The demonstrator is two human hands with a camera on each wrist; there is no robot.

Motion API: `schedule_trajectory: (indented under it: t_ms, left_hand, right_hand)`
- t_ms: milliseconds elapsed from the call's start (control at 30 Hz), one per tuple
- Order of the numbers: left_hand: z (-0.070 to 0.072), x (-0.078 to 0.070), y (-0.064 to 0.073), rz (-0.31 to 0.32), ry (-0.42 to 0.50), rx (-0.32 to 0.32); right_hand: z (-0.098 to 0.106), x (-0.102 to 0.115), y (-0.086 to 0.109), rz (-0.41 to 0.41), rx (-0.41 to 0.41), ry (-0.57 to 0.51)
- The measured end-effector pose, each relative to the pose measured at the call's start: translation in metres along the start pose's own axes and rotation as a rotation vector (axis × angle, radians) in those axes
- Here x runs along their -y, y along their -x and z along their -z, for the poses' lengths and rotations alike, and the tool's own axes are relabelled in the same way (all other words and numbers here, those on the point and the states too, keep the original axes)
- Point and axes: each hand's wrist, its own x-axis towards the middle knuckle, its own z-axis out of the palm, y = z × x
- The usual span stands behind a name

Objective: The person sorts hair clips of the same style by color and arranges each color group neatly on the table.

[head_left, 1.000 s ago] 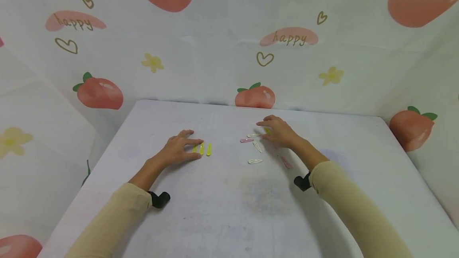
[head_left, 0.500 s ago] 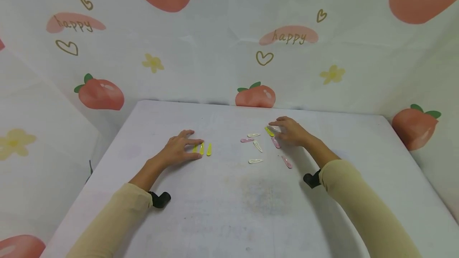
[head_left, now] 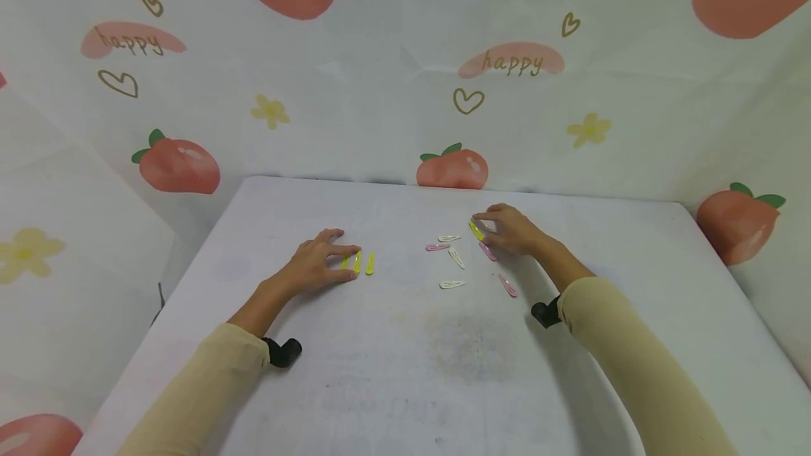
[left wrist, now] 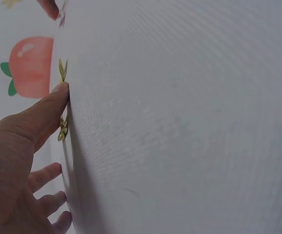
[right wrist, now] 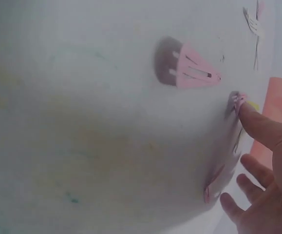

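Note:
My left hand (head_left: 313,262) rests on the table with spread fingers around a short row of yellow snap hair clips (head_left: 370,264). Its index fingertip and thumb tip lie at the two ends of the middle clip, and the hand partly hides the leftmost one. In the left wrist view, the thumb (left wrist: 48,112) reaches the table between yellow clips. My right hand (head_left: 512,231) is over the far right cluster, index fingertip and thumb near opposite ends of another yellow clip (head_left: 476,231). A pink clip (head_left: 487,252) lies just below that thumb.
White hair clips (head_left: 452,285) and pink ones (head_left: 507,286) lie scattered between and below the hands. The white table (head_left: 405,385) meets a printed backdrop (head_left: 380,90) at its far edge. Each wrist carries a black mount (head_left: 284,353).
My right hand moved right off the yellow clip, uncovering it and a pink clip, then edged back left towards it. A white clip glimpsed under it is now hidden. The left hand stays put.

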Motion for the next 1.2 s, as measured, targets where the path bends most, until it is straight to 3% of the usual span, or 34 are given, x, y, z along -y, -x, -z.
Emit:
schedule_trajectory:
  t_ms: [333, 700, 967, 1200]
  left_hand:
    - [0.001, -0.001, 0.000, -0.003, 0.007, 0.000]
    - [0.001, -0.001, 0.001, 0.005, 0.004, -0.002]
    - [0.000, -0.001, 0.000, 0.006, 0.004, 0.006]
    - [0.000, 0.001, -0.001, -0.012, 0.002, 0.014]
  right_hand:
    - [0.006, 0.004, -0.004, -0.003, 0.071, 0.020]
    - [-0.002, 0.003, -0.006, 0.002, 0.007, -0.005]
    - [-0.008, 0.033, -0.007, -0.003, -0.029, -0.187]
    - [-0.031, 0.076, -0.015, 0.131, -0.018, -0.193]
